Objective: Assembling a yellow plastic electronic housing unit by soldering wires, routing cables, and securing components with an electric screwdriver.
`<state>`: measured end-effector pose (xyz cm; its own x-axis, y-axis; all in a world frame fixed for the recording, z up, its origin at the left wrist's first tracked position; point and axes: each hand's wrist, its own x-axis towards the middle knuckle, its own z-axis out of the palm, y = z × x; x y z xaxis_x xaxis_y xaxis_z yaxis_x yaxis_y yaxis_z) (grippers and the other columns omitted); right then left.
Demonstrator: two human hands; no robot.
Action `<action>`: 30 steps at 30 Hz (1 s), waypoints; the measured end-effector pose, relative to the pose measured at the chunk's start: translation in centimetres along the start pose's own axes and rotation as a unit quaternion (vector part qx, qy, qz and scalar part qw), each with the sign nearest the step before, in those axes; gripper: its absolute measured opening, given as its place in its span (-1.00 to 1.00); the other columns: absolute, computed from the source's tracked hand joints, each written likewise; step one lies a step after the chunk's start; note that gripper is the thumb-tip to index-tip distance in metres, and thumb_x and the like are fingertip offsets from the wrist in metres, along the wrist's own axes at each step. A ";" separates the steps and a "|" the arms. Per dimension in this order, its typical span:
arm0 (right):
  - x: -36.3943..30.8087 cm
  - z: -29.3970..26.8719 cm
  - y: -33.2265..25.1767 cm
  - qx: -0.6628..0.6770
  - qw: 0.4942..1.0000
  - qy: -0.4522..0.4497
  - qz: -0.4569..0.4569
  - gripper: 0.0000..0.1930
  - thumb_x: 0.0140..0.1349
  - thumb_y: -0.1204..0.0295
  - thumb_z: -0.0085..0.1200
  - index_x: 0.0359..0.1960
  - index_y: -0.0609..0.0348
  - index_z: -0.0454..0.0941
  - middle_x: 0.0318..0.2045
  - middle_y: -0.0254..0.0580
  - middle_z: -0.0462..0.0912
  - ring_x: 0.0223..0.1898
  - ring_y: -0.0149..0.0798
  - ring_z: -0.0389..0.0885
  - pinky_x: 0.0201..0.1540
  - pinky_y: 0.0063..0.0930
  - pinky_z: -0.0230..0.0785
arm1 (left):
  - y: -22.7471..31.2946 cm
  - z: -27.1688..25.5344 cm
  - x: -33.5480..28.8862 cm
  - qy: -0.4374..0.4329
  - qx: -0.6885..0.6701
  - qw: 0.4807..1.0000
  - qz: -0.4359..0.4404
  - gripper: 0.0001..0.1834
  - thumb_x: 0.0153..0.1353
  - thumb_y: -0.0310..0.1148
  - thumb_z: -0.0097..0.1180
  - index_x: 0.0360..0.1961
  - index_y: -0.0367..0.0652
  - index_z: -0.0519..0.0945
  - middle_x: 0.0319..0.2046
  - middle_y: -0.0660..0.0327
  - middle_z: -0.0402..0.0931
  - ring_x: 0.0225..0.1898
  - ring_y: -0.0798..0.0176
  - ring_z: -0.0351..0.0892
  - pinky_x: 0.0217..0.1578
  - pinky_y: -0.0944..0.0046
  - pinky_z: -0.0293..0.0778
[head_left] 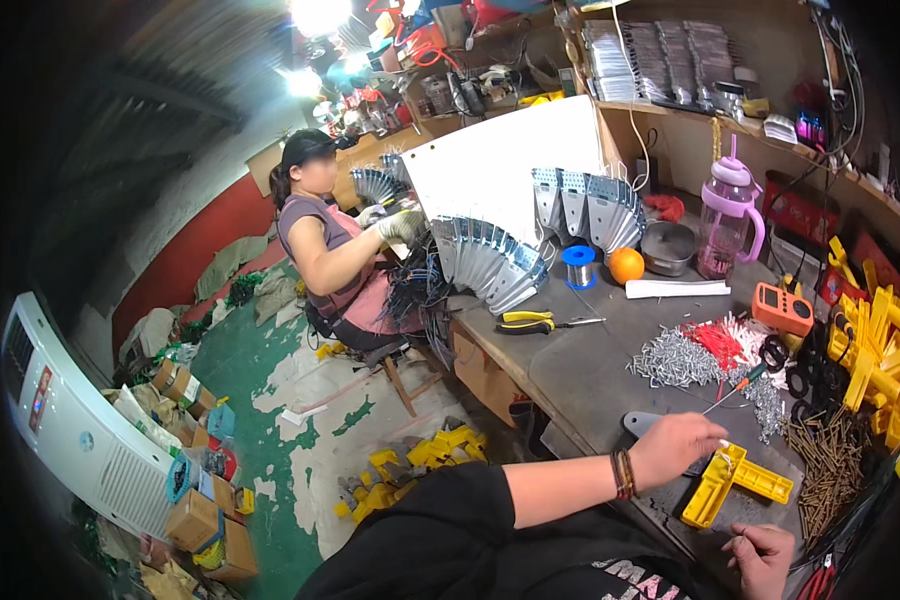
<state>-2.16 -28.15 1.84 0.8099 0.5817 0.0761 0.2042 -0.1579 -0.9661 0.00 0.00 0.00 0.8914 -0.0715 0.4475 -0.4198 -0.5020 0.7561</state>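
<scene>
A yellow plastic housing (715,488), made of two troughs meeting at an angle, is lying on the dark worktable (570,365) near its front edge, directly before the person. The left hand (673,448) is reaching in from the left, its fingertips bunching beside the upper end of the housing; whether they are pinching anything, I cannot tell. Part of a grey metal plate (638,422) is showing just beyond that hand. The right hand (760,555) is resting close below the housing with fingers curling inward — its grip is hard to read too, and I cannot tell whether it is holding anything.

Beyond the housing, a screwdriver (750,377) is lying by loose silver screws (670,358), with red pieces (710,345) bordering them. To the right, brown screws (828,460) are forming a pile, and more yellow parts (882,350) are heaping up behind it. An orange meter (782,308) is sitting near those parts.

Farther back, yellow-and-black pliers (525,322), a blue spool (578,267), an orange fruit (625,264) and a pink bottle (732,215) are standing or lying about. Past the fanned metal plates (485,262), a co-worker (310,250) is sitting — gloved hands near dark wires (417,285).
</scene>
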 end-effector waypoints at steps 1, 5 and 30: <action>0.0 -0.4 -0.2 0.029 0.998 0.026 0.054 -0.74 0.24 0.44 0.18 -0.08 0.31 0.62 -0.50 -0.18 0.65 -0.59 -0.45 0.52 -0.52 -0.68 0.32 | 0.8 0.3 0.0 0.003 0.013 0.999 0.036 -0.78 0.32 -0.30 0.12 -0.14 -0.21 0.63 -0.28 0.11 0.65 -0.21 0.19 0.64 -0.16 0.20 0.52; -2.4 0.3 -1.0 0.108 0.980 0.112 0.127 -0.77 0.18 0.60 0.21 -0.10 0.30 0.62 -0.56 -0.38 0.61 -0.63 -0.61 0.40 -0.55 -0.83 0.15 | 6.6 0.8 -2.5 -0.130 -0.242 0.958 -0.088 -0.80 0.32 -0.36 0.12 -0.16 -0.27 0.62 -0.33 0.17 0.63 -0.36 0.34 0.63 -0.30 0.29 0.53; -0.7 1.1 -3.1 0.157 0.981 -0.038 0.111 -0.81 0.36 0.38 0.07 -0.29 0.29 0.59 -0.54 -0.44 0.55 -0.49 -0.61 0.45 -0.44 -0.66 0.29 | 8.0 2.7 -4.8 -0.129 -0.353 0.904 -0.205 -0.84 0.19 -0.54 0.24 -0.20 -0.33 0.60 -0.33 0.15 0.63 -0.33 0.36 0.63 -0.31 0.41 0.56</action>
<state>-3.90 -27.21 4.50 0.7700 0.6196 -0.1521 -0.1613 -0.0415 -0.9860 -7.15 -6.01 2.58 0.9685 -0.2491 0.0037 0.0315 0.1372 0.9900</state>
